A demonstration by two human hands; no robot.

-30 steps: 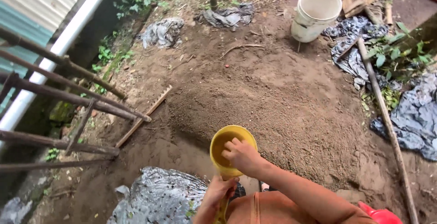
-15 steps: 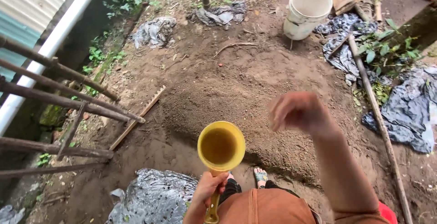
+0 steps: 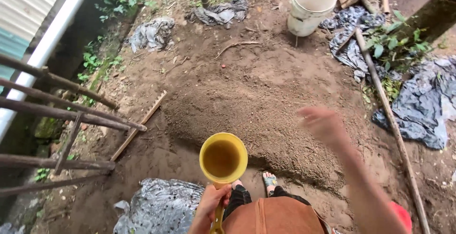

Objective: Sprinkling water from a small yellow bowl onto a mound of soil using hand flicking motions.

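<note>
My left hand grips the handle of a yellow scoop at the bottom centre, its bowl partly full of brown grainy material. My right hand is raised and blurred over the raised bed of fine soil, fingers spread, nothing visible in it. My foot stands at the near edge of the bed.
A white bucket stands at the back. A long wooden pole lies along the right, next to grey plastic sheets. A wooden rake lies left of the bed. Slanted wooden poles sit at the left. More plastic lies near my feet.
My right hand left the scoop's bowl, swung up and to the right over the soil bed, opening. The scoop stays held in my left hand and has shifted slightly left.
</note>
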